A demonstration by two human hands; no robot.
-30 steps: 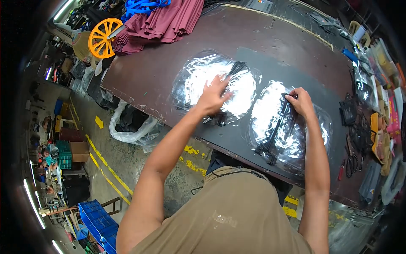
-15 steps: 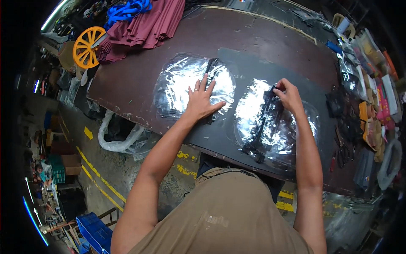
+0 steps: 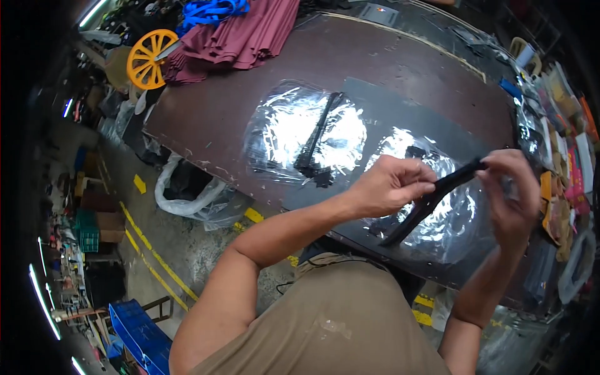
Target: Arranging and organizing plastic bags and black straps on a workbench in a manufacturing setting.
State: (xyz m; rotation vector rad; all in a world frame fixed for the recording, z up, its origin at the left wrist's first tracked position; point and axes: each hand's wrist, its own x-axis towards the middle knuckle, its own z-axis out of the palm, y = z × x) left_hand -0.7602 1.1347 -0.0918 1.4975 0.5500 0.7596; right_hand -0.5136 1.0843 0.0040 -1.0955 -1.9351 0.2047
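Note:
A long black strip (image 3: 428, 204), which looks like a zipper, is raised slantwise over the right-hand stack of clear plastic sheets (image 3: 453, 234). My left hand (image 3: 400, 184) pinches it partway along, thumb against fingertips. At its upper right end my right hand (image 3: 515, 190) grips it between thumb and fingers. I cannot tell whether a clear sheet hangs from the strip. To the left lies another glossy stack of clear plastic sheets (image 3: 275, 140), with similar black strips (image 3: 320, 134) fanned across it; neither hand touches that stack.
Both stacks lie around a dark grey sheet (image 3: 400, 103) on a brown table (image 3: 212, 119). Maroon cloth (image 3: 250, 37), blue straps (image 3: 212, 12) and an orange wheel (image 3: 150, 59) sit at the far left. Assorted packages (image 3: 565, 144) crowd the right edge.
My left hand has left the left stack and moved right to the black strip. My right hand has lifted the strip's upper end rightward. The view has shifted slightly.

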